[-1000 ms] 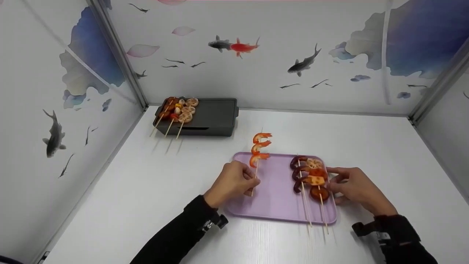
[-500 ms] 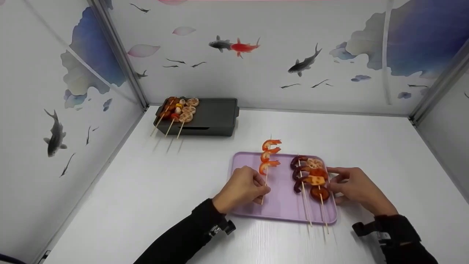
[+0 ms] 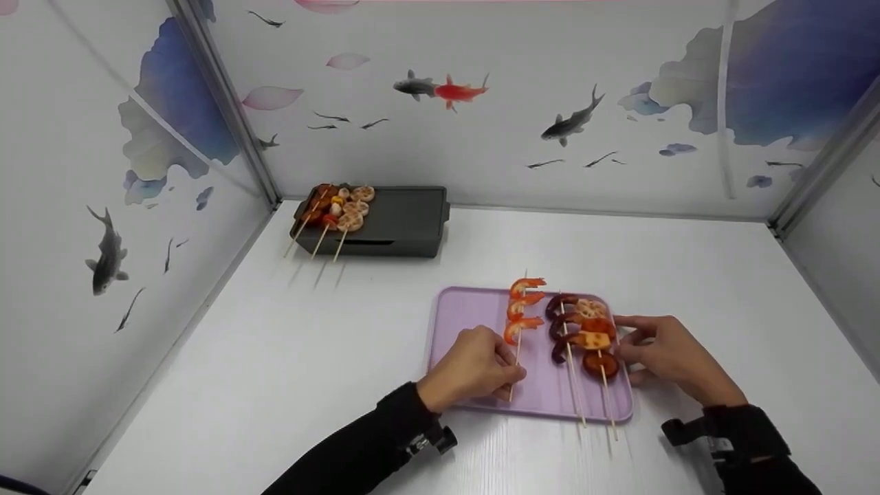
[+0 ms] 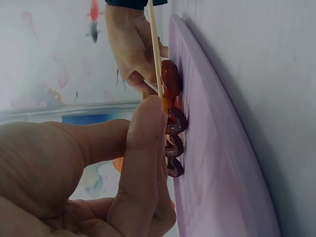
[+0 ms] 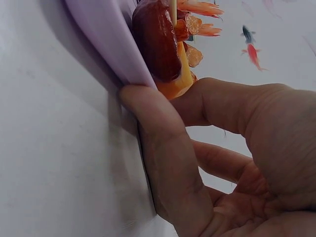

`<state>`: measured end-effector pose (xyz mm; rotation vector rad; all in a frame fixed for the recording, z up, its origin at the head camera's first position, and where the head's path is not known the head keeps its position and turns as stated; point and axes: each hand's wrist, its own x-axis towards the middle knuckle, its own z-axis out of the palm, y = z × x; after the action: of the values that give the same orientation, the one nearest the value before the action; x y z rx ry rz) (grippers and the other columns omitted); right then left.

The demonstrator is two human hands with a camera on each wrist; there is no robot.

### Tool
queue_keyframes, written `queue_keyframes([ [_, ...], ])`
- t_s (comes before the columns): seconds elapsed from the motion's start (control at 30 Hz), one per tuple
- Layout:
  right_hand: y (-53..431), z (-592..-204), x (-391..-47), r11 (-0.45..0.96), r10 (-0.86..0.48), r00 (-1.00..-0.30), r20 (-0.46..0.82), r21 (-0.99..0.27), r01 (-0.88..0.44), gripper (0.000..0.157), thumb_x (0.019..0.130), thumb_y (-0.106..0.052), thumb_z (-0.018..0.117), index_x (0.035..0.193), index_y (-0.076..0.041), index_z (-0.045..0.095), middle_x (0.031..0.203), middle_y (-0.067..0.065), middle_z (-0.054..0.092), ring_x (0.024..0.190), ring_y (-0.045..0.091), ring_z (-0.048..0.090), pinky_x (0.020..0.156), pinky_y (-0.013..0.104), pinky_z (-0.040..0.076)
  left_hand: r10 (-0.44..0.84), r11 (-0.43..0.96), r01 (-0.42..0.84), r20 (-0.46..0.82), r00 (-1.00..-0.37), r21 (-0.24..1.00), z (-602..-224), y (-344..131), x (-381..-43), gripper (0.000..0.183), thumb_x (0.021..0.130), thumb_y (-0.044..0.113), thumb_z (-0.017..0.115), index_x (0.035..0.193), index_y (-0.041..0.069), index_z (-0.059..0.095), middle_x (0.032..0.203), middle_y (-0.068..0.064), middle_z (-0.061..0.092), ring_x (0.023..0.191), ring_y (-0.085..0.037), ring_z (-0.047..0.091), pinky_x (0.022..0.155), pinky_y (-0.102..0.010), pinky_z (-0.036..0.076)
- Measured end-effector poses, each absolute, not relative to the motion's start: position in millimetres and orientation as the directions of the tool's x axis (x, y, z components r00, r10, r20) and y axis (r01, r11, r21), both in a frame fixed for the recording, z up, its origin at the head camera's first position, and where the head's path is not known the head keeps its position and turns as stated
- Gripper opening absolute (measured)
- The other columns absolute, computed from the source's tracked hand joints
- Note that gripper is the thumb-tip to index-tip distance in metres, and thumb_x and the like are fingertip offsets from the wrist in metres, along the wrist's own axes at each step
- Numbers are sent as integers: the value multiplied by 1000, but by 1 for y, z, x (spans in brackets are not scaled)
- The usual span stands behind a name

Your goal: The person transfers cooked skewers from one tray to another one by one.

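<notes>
My left hand (image 3: 474, 368) pinches the bare stick of a shrimp skewer (image 3: 524, 309) between thumb and fingers. Three orange shrimps on it point away from me, over the middle of a lilac tray (image 3: 460, 306). Right of it on the tray lie an octopus-tentacle skewer (image 3: 560, 330) and a mixed skewer (image 3: 595, 337) with a brown round piece nearest me. My right hand (image 3: 670, 357) holds the tray's right edge. In the right wrist view, one fingertip touches the lilac rim (image 5: 118, 49). The left wrist view shows the stick (image 4: 155, 49) standing out from my fingertips.
A dark grey grill (image 3: 409, 213) stands at the back left. Several skewers (image 3: 337, 210) lie on its left half, their sticks jutting over the front edge. White walls with painted fish enclose the white table (image 3: 275, 364) at the back and sides.
My left hand has carried the shrimp skewer rightward and toward me, from the tray's left side to near the tentacle skewer. The right hand has stayed at the tray's edge.
</notes>
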<state>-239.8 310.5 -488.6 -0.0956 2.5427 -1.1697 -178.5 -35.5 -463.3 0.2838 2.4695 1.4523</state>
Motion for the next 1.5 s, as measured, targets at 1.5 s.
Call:
queue_keyframes([
  [1.5, 311, -488, -244, 669, -202, -933, -299, -738, 91, 76, 109, -24, 84, 172, 2, 51, 127, 20, 74, 98, 22, 71, 71, 32, 68, 348, 484, 27, -164, -923, 874, -474, 0, -172, 23, 98, 8, 93, 77, 9, 83, 63, -1, 80, 51, -4, 74, 58, -18, 58],
])
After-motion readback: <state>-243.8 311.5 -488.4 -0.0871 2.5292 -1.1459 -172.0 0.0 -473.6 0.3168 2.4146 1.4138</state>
